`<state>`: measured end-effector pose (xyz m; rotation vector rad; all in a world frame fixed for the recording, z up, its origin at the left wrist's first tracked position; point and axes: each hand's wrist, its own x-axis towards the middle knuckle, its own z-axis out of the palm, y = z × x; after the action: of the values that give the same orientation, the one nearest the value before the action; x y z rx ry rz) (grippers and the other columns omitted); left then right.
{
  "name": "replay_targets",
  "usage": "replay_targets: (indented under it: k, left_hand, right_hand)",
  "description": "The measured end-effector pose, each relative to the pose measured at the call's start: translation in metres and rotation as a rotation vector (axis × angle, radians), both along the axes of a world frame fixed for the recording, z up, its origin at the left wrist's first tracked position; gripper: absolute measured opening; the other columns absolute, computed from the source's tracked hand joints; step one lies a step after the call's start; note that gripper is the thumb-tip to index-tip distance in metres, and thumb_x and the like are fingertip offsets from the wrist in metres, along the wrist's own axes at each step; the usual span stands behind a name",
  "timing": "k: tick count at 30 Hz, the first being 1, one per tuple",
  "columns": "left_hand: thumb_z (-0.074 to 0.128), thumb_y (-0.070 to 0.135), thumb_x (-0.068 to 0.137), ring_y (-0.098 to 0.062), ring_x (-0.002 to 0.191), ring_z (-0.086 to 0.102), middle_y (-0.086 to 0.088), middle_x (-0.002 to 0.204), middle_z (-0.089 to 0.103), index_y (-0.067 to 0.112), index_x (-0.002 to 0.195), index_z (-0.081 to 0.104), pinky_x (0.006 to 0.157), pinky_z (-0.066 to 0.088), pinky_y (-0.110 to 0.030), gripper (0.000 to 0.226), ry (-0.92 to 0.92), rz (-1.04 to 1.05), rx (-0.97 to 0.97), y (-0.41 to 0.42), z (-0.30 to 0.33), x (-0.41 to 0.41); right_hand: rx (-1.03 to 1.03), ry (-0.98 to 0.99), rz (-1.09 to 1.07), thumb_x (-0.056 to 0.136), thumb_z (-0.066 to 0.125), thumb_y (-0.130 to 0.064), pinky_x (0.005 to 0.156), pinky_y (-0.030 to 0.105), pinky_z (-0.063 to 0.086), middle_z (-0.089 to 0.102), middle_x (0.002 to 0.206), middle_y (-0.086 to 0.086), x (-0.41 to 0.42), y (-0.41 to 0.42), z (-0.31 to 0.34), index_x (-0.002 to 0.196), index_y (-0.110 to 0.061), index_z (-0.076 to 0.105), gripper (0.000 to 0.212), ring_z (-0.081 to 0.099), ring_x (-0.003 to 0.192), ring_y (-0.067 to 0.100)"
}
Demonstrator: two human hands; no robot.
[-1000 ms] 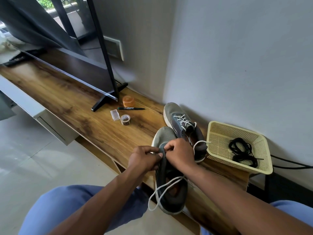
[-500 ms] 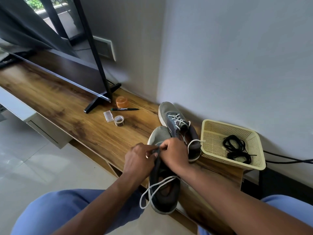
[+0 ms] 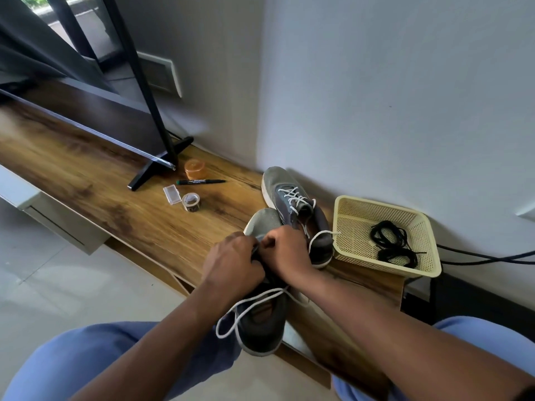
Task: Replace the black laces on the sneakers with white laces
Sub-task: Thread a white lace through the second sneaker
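Two grey sneakers sit on the wooden shelf. The near sneaker hangs over the shelf's front edge, and a white lace trails loose from its opening. My left hand and my right hand are both curled over its tongue area, pinching the lace or the eyelets; the fingertips are hidden. The far sneaker stands by the wall, laced in white. The black laces lie coiled in a cream basket on the right.
A television leg, an orange tub, a marker pen, a small clear box and a tape roll lie left of the shoes. Black cables run behind the basket. My blue-clad knees frame the bottom.
Both hands stay on the near sneaker's tongue, working close together. My head has shifted, so the scene sits a little more to the left in view.
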<state>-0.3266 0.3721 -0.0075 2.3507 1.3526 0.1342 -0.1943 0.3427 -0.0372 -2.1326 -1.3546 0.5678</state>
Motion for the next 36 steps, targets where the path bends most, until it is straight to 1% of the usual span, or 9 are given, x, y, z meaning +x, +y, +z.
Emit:
replay_targets:
  k: [11,15,17,20,25,29,31,33,36]
  left_hand:
    - [0.067,0.021,0.083,-0.021,0.09,0.069,0.003,0.098,0.075,0.027,0.101,0.077,0.068,0.044,-0.028,0.021,-0.058,0.177,0.091,0.01,-0.012,0.01]
    - [0.068,0.022,0.087,-0.009,0.086,0.06,0.009,0.102,0.076,0.031,0.103,0.08,0.061,0.036,-0.022,0.022,-0.132,0.235,0.015,0.016,-0.014,0.007]
    - [0.069,0.023,0.087,-0.01,0.085,0.058,0.011,0.099,0.076,0.032,0.102,0.081,0.068,0.038,-0.025,0.021,-0.156,0.273,-0.023,0.017,-0.015,0.005]
    - [0.071,0.025,0.087,-0.009,0.085,0.06,0.018,0.086,0.068,0.035,0.097,0.081,0.073,0.038,-0.026,0.017,-0.199,0.309,-0.063,0.016,-0.017,0.004]
    - [0.072,0.025,0.086,-0.002,0.074,0.055,0.029,0.067,0.054,0.038,0.093,0.081,0.061,0.034,-0.019,0.017,-0.234,0.335,-0.101,0.014,-0.019,0.004]
    - [0.071,0.027,0.088,-0.001,0.076,0.056,0.026,0.078,0.066,0.038,0.094,0.081,0.067,0.037,-0.023,0.017,-0.249,0.332,-0.1,0.015,-0.021,0.005]
    - [0.07,0.027,0.089,-0.006,0.084,0.058,0.02,0.09,0.073,0.038,0.096,0.081,0.074,0.038,-0.026,0.018,-0.248,0.344,-0.1,0.015,-0.021,0.005]
    - [0.07,0.027,0.089,-0.008,0.085,0.059,0.019,0.092,0.074,0.039,0.097,0.081,0.074,0.038,-0.027,0.018,-0.251,0.35,-0.099,0.015,-0.021,0.006]
    - [0.07,0.027,0.088,-0.009,0.085,0.06,0.019,0.094,0.075,0.04,0.097,0.081,0.072,0.038,-0.025,0.02,-0.246,0.351,-0.099,0.013,-0.02,0.008]
  right_hand:
    - [0.03,-0.19,0.044,0.08,0.066,-0.024,0.076,0.043,0.052,0.068,0.08,0.012,-0.002,-0.002,-0.004,0.073,-0.012,0.07,0.014,0.066,0.081,0.033]
    - [0.116,-0.19,0.007,0.077,0.068,-0.02,0.066,0.04,0.048,0.062,0.079,0.012,-0.005,-0.003,-0.005,0.07,-0.013,0.068,0.01,0.063,0.075,0.034]
    - [0.138,-0.188,0.002,0.078,0.067,-0.02,0.062,0.039,0.044,0.058,0.077,0.01,-0.007,-0.004,-0.006,0.069,-0.012,0.068,0.011,0.061,0.071,0.033]
    - [0.161,-0.188,-0.01,0.077,0.066,-0.02,0.058,0.034,0.037,0.05,0.073,0.003,-0.007,-0.006,-0.007,0.067,-0.015,0.064,0.012,0.06,0.066,0.031]
    - [0.154,-0.166,-0.021,0.076,0.066,-0.018,0.057,0.035,0.035,0.046,0.07,0.001,-0.008,-0.005,-0.006,0.063,-0.017,0.06,0.014,0.059,0.065,0.033]
    - [0.186,-0.097,-0.052,0.073,0.068,-0.019,0.057,0.036,0.041,0.055,0.068,0.002,-0.007,-0.005,-0.003,0.056,-0.028,0.056,0.022,0.06,0.065,0.031]
    - [0.166,-0.056,-0.067,0.072,0.064,-0.03,0.06,0.034,0.042,0.059,0.072,-0.002,-0.007,-0.006,-0.002,0.062,-0.025,0.067,0.011,0.061,0.07,0.028]
    - [0.15,-0.021,-0.076,0.071,0.06,-0.036,0.064,0.035,0.046,0.063,0.076,-0.002,-0.006,-0.006,-0.003,0.071,-0.023,0.074,0.019,0.062,0.075,0.026]
    - [0.133,-0.011,-0.089,0.073,0.064,-0.034,0.066,0.038,0.049,0.065,0.077,-0.001,-0.006,-0.007,-0.004,0.069,-0.022,0.073,0.016,0.065,0.077,0.027]
